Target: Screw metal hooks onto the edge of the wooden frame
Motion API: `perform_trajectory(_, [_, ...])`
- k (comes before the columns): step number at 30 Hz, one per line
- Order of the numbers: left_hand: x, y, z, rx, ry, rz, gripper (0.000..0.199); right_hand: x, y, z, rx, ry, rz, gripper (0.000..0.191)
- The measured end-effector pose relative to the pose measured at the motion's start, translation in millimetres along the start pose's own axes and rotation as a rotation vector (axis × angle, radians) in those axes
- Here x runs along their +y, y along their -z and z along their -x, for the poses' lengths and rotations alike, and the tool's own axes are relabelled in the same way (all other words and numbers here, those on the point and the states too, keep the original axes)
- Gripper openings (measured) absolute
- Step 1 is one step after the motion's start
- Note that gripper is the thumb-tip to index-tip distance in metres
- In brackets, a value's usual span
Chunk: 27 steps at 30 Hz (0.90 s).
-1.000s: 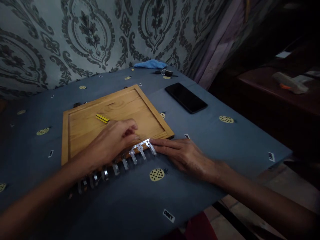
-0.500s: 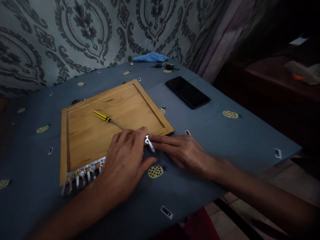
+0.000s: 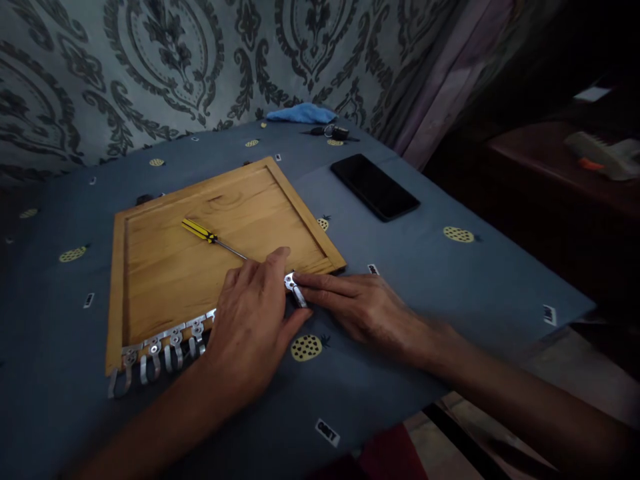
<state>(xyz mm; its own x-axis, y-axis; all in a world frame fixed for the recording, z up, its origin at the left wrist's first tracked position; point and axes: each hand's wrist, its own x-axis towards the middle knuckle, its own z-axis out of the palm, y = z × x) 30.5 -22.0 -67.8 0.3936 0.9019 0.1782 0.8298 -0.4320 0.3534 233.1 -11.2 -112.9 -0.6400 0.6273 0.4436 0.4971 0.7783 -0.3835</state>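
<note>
A framed wooden board [image 3: 200,267] lies on the table, with a metal hook rail [image 3: 175,337] along its near edge. My left hand [image 3: 253,307] rests over the rail's middle, its thumb and fingers around the end hook [image 3: 295,290]. From the right, my right hand [image 3: 357,300] presses its extended fingertips against that same hook. A screwdriver with a yellow and black handle [image 3: 199,230] lies on the board, its tip hidden near my left hand. The part of the rail under my left hand is hidden.
A black phone [image 3: 375,187] lies right of the board on the blue-grey tablecloth [image 3: 400,260]. Keys [image 3: 336,133] and a blue cloth [image 3: 301,113] are at the back by the patterned curtain [image 3: 165,60]. The table's right edge slants toward the front.
The view has shifted slightly, so the board appears a little further left. My left thumb has come closer to the end hook. The screwdriver keeps its place on the board.
</note>
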Motion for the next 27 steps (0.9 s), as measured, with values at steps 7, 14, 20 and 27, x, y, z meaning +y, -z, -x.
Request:
perform_trajectory(7, [0.1, 0.2, 1.1, 0.005, 0.026, 0.036, 0.067, -1.5, 12.4, -5.4, -0.030, -0.049, -0.116, 0.031])
perform_trajectory(14, [0.2, 0.9, -0.1, 0.015, 0.042, 0.026, 0.063, 10.3, 32.1, -46.3, -0.153, -0.151, 0.000, 0.014])
perform_trajectory(20, [1.7, 4.3, -1.5, -0.010, 0.050, 0.043, 0.055, 22.4, 28.2, -68.6, -0.295, -0.110, -0.081, 0.008])
perform_trajectory(27, [1.7, 4.5, -0.8, -0.016, 0.038, 0.060, 0.056, 27.3, 25.6, -72.0, -0.312, -0.122, -0.056, 0.010])
